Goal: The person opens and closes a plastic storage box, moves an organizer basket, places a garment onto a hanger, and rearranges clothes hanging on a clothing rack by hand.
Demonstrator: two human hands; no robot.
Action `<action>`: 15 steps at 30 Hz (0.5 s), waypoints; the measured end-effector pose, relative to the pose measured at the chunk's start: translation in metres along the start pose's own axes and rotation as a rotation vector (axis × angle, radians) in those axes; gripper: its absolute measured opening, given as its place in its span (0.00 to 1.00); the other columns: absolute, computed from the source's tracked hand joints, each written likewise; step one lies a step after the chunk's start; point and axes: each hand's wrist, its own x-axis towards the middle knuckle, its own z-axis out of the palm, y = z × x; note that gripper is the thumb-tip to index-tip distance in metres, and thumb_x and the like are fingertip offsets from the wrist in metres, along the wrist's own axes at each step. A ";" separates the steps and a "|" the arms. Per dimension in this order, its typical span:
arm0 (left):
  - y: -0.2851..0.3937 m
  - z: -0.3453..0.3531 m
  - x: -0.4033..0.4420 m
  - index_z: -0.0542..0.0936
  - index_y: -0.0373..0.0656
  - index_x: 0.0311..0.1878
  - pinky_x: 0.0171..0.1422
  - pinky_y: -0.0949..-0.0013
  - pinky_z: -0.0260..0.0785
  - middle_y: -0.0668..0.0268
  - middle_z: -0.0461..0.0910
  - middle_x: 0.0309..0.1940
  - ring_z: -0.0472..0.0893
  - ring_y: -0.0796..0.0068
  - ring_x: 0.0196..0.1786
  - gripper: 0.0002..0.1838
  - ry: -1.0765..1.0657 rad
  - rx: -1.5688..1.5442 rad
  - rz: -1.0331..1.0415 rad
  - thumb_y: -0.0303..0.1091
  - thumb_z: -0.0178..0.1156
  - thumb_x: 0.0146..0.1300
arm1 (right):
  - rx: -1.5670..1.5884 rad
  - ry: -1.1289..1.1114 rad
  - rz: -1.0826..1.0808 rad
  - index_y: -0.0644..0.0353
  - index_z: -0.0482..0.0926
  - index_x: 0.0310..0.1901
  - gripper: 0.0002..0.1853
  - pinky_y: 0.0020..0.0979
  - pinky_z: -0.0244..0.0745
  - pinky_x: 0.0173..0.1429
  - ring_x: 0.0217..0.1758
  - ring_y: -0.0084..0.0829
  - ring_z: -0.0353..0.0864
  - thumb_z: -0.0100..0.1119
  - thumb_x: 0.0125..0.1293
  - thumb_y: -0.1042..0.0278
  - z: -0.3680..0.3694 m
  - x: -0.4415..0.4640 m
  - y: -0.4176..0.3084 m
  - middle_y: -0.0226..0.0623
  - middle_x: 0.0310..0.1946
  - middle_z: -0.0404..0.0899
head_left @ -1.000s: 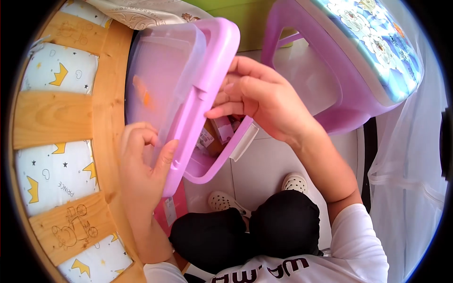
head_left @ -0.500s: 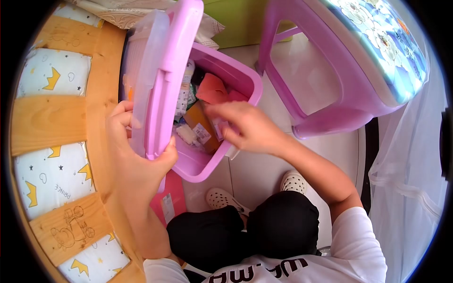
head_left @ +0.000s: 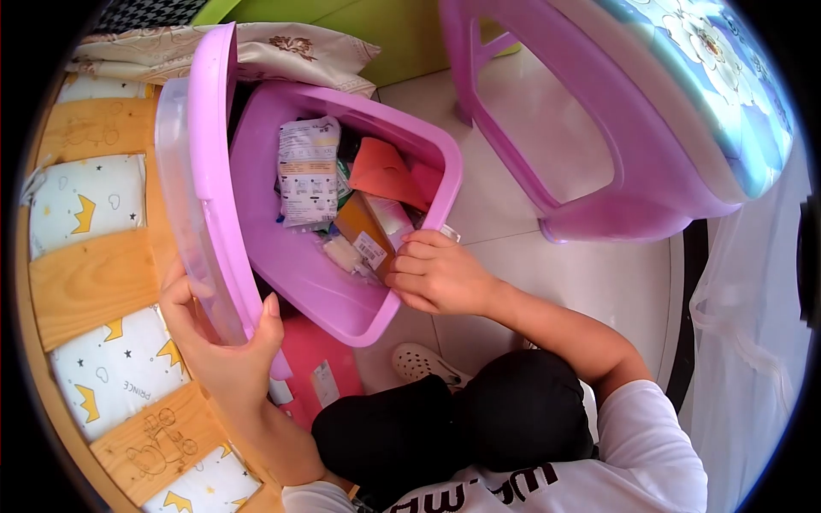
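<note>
A pink plastic storage bin (head_left: 266, 201) stands in front of me on the floor, its top uncovered. My left hand (head_left: 227, 363) pinches the lower end of its lid (head_left: 210, 154), a pink frame with a clear panel, held upright along the bin's left side. The fingers of my right hand (head_left: 440, 278) are closed over the bin's near right rim. Inside lie a white printed package (head_left: 309, 175), an orange-red folded piece (head_left: 384, 169), a brown box (head_left: 363, 229) with a label, and a small white item (head_left: 341, 254) in clear wrapping.
At right stands a purple stool (head_left: 590, 214) with a flowered top. A wooden slatted frame (head_left: 94, 282) with crown-print fabric runs along the left. A red flat object (head_left: 316, 355) lies below the bin, and a sheer white curtain (head_left: 735, 342) hangs at far right.
My left hand has moved the lid leftward, away from over the bin, showing more of the contents. My right hand has come out from above the contents and closed on the rim.
</note>
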 end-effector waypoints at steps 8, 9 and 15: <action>0.001 0.000 0.000 0.64 0.43 0.44 0.65 0.60 0.55 0.52 0.64 0.58 0.66 0.60 0.60 0.29 -0.004 0.037 0.006 0.21 0.66 0.37 | 0.018 0.036 -0.006 0.56 0.76 0.28 0.05 0.32 0.64 0.61 0.42 0.31 0.74 0.58 0.50 0.67 0.001 0.001 0.001 0.31 0.29 0.71; 0.001 0.000 0.000 0.64 0.43 0.44 0.65 0.60 0.55 0.52 0.64 0.58 0.66 0.60 0.60 0.29 -0.004 0.039 0.003 0.21 0.66 0.37 | 0.020 0.035 -0.006 0.56 0.76 0.28 0.05 0.32 0.64 0.61 0.42 0.31 0.74 0.58 0.50 0.67 0.001 0.001 0.001 0.31 0.29 0.71; 0.003 0.001 0.000 0.63 0.43 0.43 0.65 0.60 0.55 0.52 0.64 0.58 0.66 0.60 0.60 0.29 0.006 0.034 -0.015 0.20 0.66 0.37 | 0.023 0.014 -0.012 0.56 0.76 0.29 0.06 0.32 0.63 0.61 0.42 0.30 0.73 0.58 0.50 0.67 0.000 0.002 0.002 0.30 0.30 0.72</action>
